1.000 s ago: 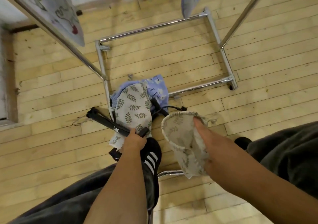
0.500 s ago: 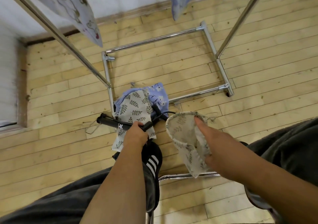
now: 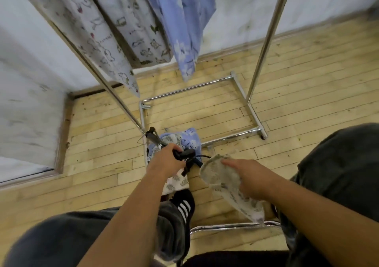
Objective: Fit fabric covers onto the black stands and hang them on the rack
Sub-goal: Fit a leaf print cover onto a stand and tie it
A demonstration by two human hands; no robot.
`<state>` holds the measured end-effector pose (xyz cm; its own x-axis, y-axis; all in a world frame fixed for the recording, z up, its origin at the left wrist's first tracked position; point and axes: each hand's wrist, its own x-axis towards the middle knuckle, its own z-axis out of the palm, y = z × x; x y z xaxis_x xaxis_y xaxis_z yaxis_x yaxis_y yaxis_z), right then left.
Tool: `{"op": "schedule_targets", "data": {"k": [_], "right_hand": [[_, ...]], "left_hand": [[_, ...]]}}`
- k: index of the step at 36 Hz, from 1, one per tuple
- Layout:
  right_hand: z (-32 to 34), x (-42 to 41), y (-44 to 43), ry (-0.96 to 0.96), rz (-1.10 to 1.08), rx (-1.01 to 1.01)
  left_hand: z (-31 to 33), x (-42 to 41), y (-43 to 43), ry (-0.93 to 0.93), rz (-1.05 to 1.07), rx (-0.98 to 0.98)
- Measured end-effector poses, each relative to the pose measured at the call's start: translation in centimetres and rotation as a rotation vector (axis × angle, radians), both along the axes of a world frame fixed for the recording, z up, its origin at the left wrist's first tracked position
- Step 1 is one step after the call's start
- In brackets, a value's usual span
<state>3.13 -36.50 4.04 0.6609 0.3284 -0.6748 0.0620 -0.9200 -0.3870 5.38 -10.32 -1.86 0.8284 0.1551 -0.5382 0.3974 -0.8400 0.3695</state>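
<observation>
My left hand (image 3: 167, 159) grips a black stand (image 3: 154, 138) and holds it up over a heap of covers on the floor. My right hand (image 3: 246, 176) holds a leaf-print fabric cover (image 3: 217, 176) with its mouth held open toward the stand's end. The stand's tip is just left of the cover's opening, apart from it. Below lie a leaf-print cover (image 3: 176, 181) and a blue flowered one (image 3: 190, 138). The chrome rack (image 3: 264, 47) stands ahead, with covered pieces hanging from it.
White animal-print covers (image 3: 114, 30) and a blue cover (image 3: 184, 20) hang from the rack. Its base frame (image 3: 242, 94) lies on the wooden floor. My dark trouser legs and a striped black shoe (image 3: 182, 205) are below, over a chrome chair bar (image 3: 225, 226).
The view tilted up, showing more of the rack and hanging covers. My left hand lifted the stand and swung its far end away; both hands drew a little closer together.
</observation>
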Motion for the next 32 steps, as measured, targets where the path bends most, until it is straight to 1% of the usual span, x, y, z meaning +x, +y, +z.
{"op": "schedule_targets", "data": {"k": [4,9,14,17,20,22,26,30,32], "right_hand": [[0.9,-0.9,-1.1,-0.061,-0.027,0.056],[2.0,-1.7,-2.4,-0.106,-0.072,0.172],[2.3,-2.2,-3.5,-0.118,-0.083,0.251],[3.2,-2.7,-4.5,-0.107,-0.092,0.333],[4.4,-3.3,-5.5,-0.07,-0.154,0.431],[4.7,-3.7,-6.4,0.002,-0.235,0.504],[5.1,-4.2,-8.2,0.134,-0.381,0.636],[4.4,-5.1,-10.2,0.184,-0.534,0.72],[3.6,-5.6,-10.9,0.249,-0.61,0.748]], "left_hand": [[4.2,-1.3,-1.2,-0.089,-0.102,0.007],[8.1,-3.7,-3.0,-0.204,-0.185,0.003],[11.2,-6.2,-5.3,-0.315,-0.265,0.112],[12.6,-7.5,-6.8,-0.404,-0.291,0.184],[13.1,-8.3,-8.0,-0.522,-0.336,0.255],[13.0,-8.4,-8.8,-0.578,-0.365,0.266],[12.5,-8.1,-10.7,-0.604,-0.421,0.195],[11.7,-7.9,-13.5,-0.67,-0.575,0.126],[11.2,-7.9,-14.6,-0.677,-0.624,0.111]]}}
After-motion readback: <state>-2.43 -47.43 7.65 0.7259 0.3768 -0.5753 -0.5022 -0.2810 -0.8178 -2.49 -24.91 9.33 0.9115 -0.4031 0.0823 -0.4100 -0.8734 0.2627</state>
